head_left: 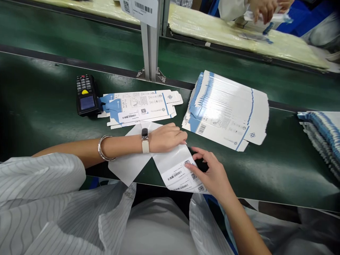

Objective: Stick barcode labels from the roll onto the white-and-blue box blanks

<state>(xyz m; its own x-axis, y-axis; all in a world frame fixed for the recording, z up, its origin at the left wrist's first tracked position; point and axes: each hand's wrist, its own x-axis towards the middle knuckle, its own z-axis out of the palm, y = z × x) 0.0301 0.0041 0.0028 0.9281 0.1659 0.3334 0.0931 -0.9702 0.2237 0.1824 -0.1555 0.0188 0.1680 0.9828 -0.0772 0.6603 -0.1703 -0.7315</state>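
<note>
A white label sheet (pixel 174 170) printed with barcodes and QR codes lies at the table's front edge, its lower part bending over the edge. My left hand (pixel 168 137), with a watch at the wrist, curls closed over the top of this sheet; its fingertips are partly hidden. At the sheet's right side is my right hand (pixel 209 170), thumb touching a QR code and fingers spread apart from the thumb beyond the sheet's edge. Under my left wrist lies a blank white sheet (pixel 130 164). Beyond it are flat white-and-blue cartons (pixel 143 102), the front one bearing a barcode label.
A handheld scanner (pixel 86 95) lies left of the cartons. A fanned stack of flat cartons (pixel 228 109) sits to the right, another stack (pixel 324 134) at the far right. A metal post (pixel 150 49) rises behind. Across the line, a person's hands (pixel 265 10) handle something.
</note>
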